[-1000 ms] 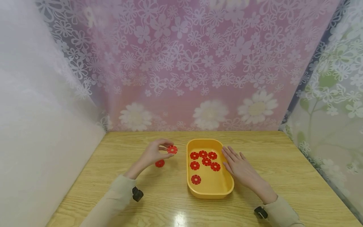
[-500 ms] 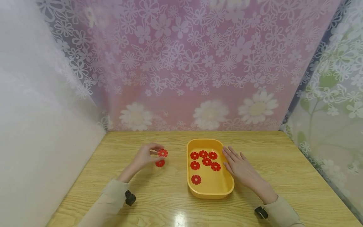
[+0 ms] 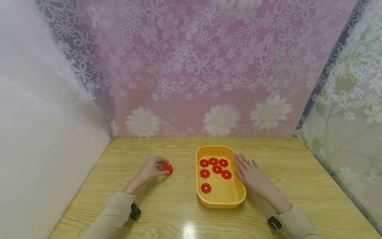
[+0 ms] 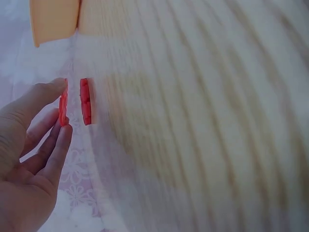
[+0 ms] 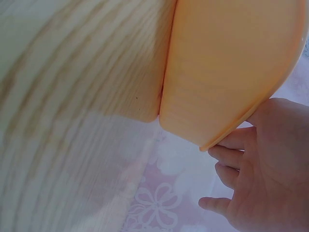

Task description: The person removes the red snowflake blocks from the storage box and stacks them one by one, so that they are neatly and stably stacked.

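My left hand point(image 3: 150, 170) pinches a red notched plastic disc point(image 4: 63, 107) between thumb and fingertips. Close beneath it, a thicker red notched piece point(image 4: 85, 101), like a short stack of such discs, lies on the table; a narrow gap parts the two in the left wrist view. From the head view the held disc overlaps and mostly hides that piece. My right hand point(image 3: 257, 178) rests against the right rim of a yellow tray point(image 3: 225, 196), its fingers straight. Several red discs point(image 3: 206, 188) lie flat inside, mostly toward the far end.
The wood-grain table point(image 3: 167, 212) reaches back to a pink flowered curtain point(image 3: 191, 66). A pale wall covering point(image 3: 44, 99) stands at the left, and a flowered one point(image 3: 352, 109) at the right. Each wrist wears a black device point(image 3: 135, 211).
My left hand has moved left, then lowered the disc toward the red piece on the table. The right hand and the tray have stayed in place.
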Available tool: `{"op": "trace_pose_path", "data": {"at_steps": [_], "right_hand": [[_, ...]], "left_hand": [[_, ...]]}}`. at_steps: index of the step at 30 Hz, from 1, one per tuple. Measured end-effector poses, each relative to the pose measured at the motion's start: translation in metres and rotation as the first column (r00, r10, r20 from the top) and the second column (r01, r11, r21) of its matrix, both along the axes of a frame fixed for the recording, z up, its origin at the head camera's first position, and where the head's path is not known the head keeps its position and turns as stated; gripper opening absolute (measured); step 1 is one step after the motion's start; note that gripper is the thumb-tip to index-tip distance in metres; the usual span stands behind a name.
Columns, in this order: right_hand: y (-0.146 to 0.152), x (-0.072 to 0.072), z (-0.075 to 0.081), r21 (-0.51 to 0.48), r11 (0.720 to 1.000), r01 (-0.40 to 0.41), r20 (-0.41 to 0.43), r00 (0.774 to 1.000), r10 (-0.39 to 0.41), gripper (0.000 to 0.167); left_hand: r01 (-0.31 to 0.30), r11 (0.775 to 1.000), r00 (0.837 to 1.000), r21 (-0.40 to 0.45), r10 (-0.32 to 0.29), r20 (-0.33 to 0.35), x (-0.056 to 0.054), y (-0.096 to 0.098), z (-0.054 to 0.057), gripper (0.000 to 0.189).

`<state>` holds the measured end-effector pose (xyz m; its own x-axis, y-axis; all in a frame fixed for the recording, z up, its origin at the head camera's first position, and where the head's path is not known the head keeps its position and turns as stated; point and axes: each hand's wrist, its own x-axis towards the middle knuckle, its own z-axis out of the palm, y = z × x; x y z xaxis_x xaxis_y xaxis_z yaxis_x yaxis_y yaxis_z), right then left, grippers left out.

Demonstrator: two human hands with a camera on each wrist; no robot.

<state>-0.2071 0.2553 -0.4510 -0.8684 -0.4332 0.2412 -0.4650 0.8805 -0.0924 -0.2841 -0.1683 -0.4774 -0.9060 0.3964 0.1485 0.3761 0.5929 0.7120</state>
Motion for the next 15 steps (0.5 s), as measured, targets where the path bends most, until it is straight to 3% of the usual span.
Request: {"op": "trace_pose_path", "data": {"at_steps": [7, 15], "right_hand": [[0.0005, -0.0002, -0.0001, 0.001, 1.000, -0.004, -0.008, 1.000, 0.004, 0.059], [0.0007, -0.0002, 0.0007, 0.006, 1.000, -0.004, -0.014, 1.000, 0.004, 0.059]], "left_hand": [[-0.039, 0.998, 0.999, -0.049, 0.039, 0.011, -0.0025, -0.0011, -0.0064, 0.039], [-0.045, 0.995, 0.999, -0.083, 0.048, 0.025, 0.0006, 0.0005, -0.0054, 0.038]]}}
